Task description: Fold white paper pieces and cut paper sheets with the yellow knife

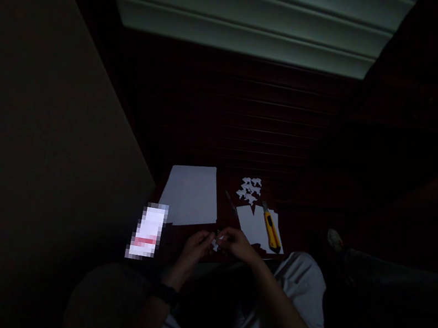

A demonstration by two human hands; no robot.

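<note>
Between my two hands, at the near edge of a small dark table, is a small folded piece of white paper (pixel 215 243). My left hand (pixel 197 245) pinches it from the left, a dark watch (pixel 166 293) on that wrist. From the right, the fingers of my right hand (pixel 234 244) close on the same paper. Beyond them lies a group of several small folded white paper shapes (pixel 250 189). A yellow utility knife (pixel 270 230) rests on white paper pieces (pixel 250 223) to the right. The dimness hides the fold details.
A large white sheet stack (pixel 191 194) covers the table's left part. A thin dark tool (pixel 231 202) lies beside it. A bright pixelated object (pixel 147 232) is at the left edge. A wall (pixel 35 156) stands left; at right are another person's shoe (pixel 334 239) and leg.
</note>
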